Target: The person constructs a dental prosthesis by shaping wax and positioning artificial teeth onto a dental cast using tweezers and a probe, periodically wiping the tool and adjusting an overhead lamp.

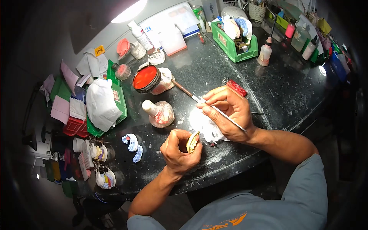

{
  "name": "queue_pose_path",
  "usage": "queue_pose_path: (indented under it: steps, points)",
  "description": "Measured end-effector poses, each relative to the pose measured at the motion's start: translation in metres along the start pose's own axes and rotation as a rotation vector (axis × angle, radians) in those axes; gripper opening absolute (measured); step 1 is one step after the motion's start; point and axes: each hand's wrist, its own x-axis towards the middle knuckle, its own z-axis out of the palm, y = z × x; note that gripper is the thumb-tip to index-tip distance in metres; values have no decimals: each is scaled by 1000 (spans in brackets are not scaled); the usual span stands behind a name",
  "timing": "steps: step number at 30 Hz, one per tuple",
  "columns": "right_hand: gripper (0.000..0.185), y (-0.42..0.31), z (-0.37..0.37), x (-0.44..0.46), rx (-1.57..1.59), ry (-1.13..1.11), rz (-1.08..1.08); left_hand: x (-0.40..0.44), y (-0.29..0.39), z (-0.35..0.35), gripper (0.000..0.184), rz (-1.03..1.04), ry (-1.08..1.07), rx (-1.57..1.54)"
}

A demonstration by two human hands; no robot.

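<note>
My left hand [180,151] is closed around a small yellow dental arch [193,142] with a row of teeth along it, above the table's near side. In a pinch grip, my right hand [230,113] holds a slim tool [184,89] with a pale rear length and a brown front length. The tool's far end points up and left, close to a round dark-rimmed pan of red wax [146,77]. White crumpled tissue [207,128] lies under and beside my right hand. Left of it stands a squat glass jar [161,115] with a pale rounded cap.
Blue-and-white dental pieces [132,147] and dental models [105,179] sit at the left. A green bin [120,101] carries white cloth; another green bin [235,42] stands at the back. A red lighter-like object [237,88] and a dropper bottle [265,53] are on the right.
</note>
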Motion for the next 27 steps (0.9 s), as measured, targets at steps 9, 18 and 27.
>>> queue_pose_path:
  steps: [9, 18, 27]
  points:
    - [16, 2, -1, -5, -109, -68, -2, 0, -6, -6, 36, -20, -58, -52]
    - [17, -4, -4, -1, -172, -152, -58, 1, 0, -9, 33, -253, -122, -146]
    - [18, -15, -5, -4, -251, -199, -138, 7, 8, -9, 24, -640, -137, -650]
